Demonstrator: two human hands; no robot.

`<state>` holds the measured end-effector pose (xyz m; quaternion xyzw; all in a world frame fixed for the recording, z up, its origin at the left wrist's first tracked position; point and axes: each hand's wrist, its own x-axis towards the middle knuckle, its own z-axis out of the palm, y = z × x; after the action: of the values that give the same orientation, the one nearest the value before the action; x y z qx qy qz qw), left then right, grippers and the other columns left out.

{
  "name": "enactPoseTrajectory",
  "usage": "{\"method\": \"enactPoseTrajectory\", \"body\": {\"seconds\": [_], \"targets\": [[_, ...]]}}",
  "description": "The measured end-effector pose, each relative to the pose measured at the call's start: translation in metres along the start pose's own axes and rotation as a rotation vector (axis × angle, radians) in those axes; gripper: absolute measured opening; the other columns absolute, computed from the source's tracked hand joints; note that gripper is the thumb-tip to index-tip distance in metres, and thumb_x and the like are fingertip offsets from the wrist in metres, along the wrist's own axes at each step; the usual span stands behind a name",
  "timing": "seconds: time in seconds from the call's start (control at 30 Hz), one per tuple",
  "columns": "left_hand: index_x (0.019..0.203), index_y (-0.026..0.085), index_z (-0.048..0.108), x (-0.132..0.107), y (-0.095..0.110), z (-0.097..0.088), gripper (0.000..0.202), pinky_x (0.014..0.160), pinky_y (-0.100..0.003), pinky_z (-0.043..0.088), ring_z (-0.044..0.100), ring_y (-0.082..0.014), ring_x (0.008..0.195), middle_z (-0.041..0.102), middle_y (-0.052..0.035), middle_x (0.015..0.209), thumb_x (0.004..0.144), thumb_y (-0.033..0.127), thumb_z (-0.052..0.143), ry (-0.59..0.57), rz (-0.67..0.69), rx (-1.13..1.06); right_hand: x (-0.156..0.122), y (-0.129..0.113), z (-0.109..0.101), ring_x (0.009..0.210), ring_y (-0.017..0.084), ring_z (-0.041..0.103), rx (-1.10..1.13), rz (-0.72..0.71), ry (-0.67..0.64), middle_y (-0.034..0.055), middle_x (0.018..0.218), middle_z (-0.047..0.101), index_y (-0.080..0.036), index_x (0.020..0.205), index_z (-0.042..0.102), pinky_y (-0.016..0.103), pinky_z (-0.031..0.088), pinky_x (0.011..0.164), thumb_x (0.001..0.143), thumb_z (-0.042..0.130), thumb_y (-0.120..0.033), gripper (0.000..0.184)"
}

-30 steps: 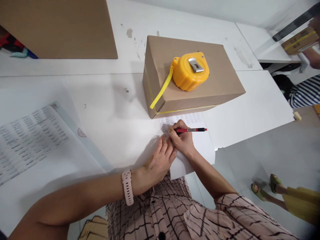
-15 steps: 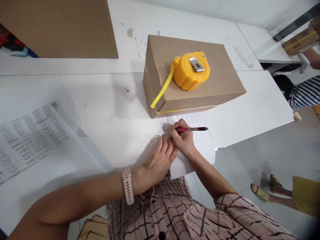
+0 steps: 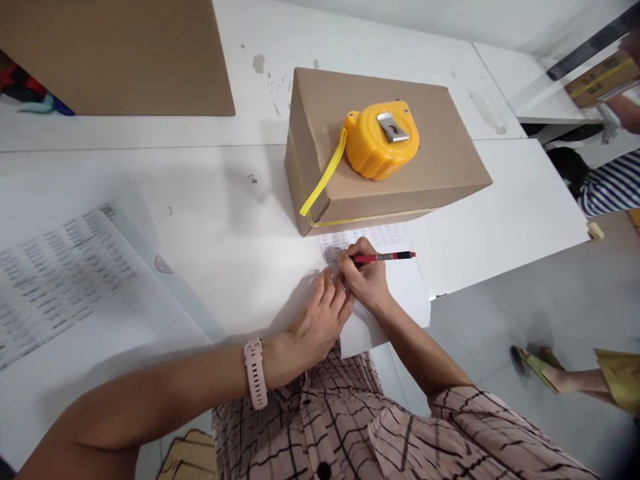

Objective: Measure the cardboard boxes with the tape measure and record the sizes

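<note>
My right hand (image 3: 367,277) is closed around a red and black pen (image 3: 387,257), its tip down over a printed sheet (image 3: 400,293). Part of that sheet lies under a brown cardboard box (image 3: 400,197), and its near edge hangs past the table edge. My left hand (image 3: 323,310) rests flat beside the right one, fingers stretched out at the sheet's left side, holding nothing. On top of the box sits a yellow tape measure (image 3: 383,141) with a metal clip and a yellow strap hanging over the box's corner.
More printed sheets (image 3: 65,280) lie on the white table (image 3: 215,200) at left. A larger cardboard box (image 3: 150,60) stands at the back left. To the right, past the table edge, a person's foot in a green sandal (image 3: 543,373) and another person's striped sleeve (image 3: 615,183) show.
Both my hands and the pen stay practically where they were. The person at the lower right has stepped, with the sandaled feet shifted to the right.
</note>
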<state>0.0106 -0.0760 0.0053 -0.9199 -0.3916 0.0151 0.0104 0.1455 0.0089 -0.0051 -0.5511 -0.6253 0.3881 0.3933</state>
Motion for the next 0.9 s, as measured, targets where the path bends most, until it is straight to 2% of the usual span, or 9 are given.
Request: {"method": "enactPoseTrajectory", "body": {"seconds": [0.17, 0.3, 0.4, 0.47, 0.57, 0.67, 0.8, 0.9], "targets": [[0.153, -0.001, 0.041, 0.0, 0.0, 0.001, 0.076, 0.118, -0.06, 0.022, 0.045, -0.0477, 0.14, 0.049, -0.0304, 0.151, 0.092, 0.042, 0.057, -0.002, -0.004, -0.034, 0.001, 0.003, 0.0, 0.055, 0.011, 0.041, 0.008, 0.011, 0.0, -0.0069, 0.058, 0.044, -0.024, 0.069, 0.043, 0.028, 0.037, 0.055, 0.083, 0.064, -0.024, 0.025], [0.155, 0.001, 0.039, -0.001, 0.0, 0.001, 0.08, 0.119, -0.06, 0.023, 0.042, -0.0486, 0.143, 0.044, -0.0299, 0.155, 0.091, 0.045, 0.058, -0.019, -0.005, -0.016, -0.003, 0.006, -0.002, 0.057, 0.012, 0.045, 0.039, -0.027, 0.103, -0.006, 0.063, 0.047, -0.024, 0.072, 0.046, 0.027, 0.039, 0.057, 0.088, 0.063, -0.028, 0.024], [0.156, 0.004, 0.04, -0.002, 0.0, 0.001, 0.081, 0.119, -0.061, 0.023, 0.04, -0.0498, 0.144, 0.041, -0.0286, 0.158, 0.09, 0.046, 0.06, -0.028, -0.014, -0.008, -0.01, 0.01, -0.017, 0.059, 0.013, 0.051, -0.008, -0.076, 0.185, -0.0043, 0.07, 0.057, -0.025, 0.088, 0.054, 0.028, 0.042, 0.059, 0.095, 0.06, -0.034, 0.014], [0.157, 0.005, 0.039, -0.003, -0.001, 0.001, 0.083, 0.119, -0.061, 0.023, 0.04, -0.051, 0.144, 0.04, -0.0287, 0.159, 0.089, 0.047, 0.062, -0.028, -0.009, 0.007, -0.014, 0.016, -0.035, 0.067, 0.015, 0.059, -0.165, -0.127, 0.209, -0.0002, 0.083, 0.067, -0.025, 0.1, 0.058, 0.03, 0.047, 0.065, 0.099, 0.055, -0.033, 0.009], [0.158, 0.006, 0.037, -0.003, -0.001, 0.002, 0.085, 0.119, -0.061, 0.023, 0.039, -0.0506, 0.145, 0.04, -0.0283, 0.16, 0.09, 0.049, 0.062, -0.038, -0.003, 0.031, -0.017, 0.03, -0.067, 0.091, 0.023, 0.064, -0.563, -0.234, 0.169, 0.0075, 0.103, 0.072, -0.024, 0.109, 0.064, 0.036, 0.049, 0.078, 0.1, 0.047, -0.022, 0.019], [0.158, 0.007, 0.036, -0.003, 0.0, 0.004, 0.088, 0.121, -0.06, 0.022, 0.036, -0.0497, 0.147, 0.038, -0.0276, 0.161, 0.088, 0.051, 0.064, -0.049, -0.018, 0.031, -0.013, 0.043, -0.086, 0.108, 0.03, 0.058, -0.888, -0.267, 0.097, 0.0133, 0.119, 0.07, -0.022, 0.121, 0.066, 0.042, 0.048, 0.085, 0.093, 0.042, -0.009, 0.039], [0.159, 0.006, 0.034, -0.005, -0.003, -0.004, 0.095, 0.122, -0.06, 0.02, 0.031, -0.0501, 0.149, 0.034, -0.0305, 0.162, 0.085, 0.054, 0.07, -0.069, -0.018, 0.021, -0.008, 0.054, -0.085, 0.112, 0.03, 0.056, -0.934, -0.275, 0.122, 0.0113, 0.13, 0.068, -0.022, 0.134, 0.062, 0.043, 0.046, 0.092, 0.086, 0.039, 0.0, 0.058], [0.154, 0.008, 0.042, -0.009, -0.017, -0.024, 0.086, 0.12, -0.058, 0.026, 0.038, -0.0455, 0.147, 0.039, -0.0276, 0.16, 0.086, 0.054, 0.07, -0.102, 0.034, -0.096, -0.007, 0.056, -0.081, 0.113, 0.03, 0.055, -0.879, -0.274, 0.149, 0.0119, 0.128, 0.069, -0.019, 0.138, 0.06, 0.042, 0.045, 0.093, 0.084, 0.038, 0.0, 0.061]]}}
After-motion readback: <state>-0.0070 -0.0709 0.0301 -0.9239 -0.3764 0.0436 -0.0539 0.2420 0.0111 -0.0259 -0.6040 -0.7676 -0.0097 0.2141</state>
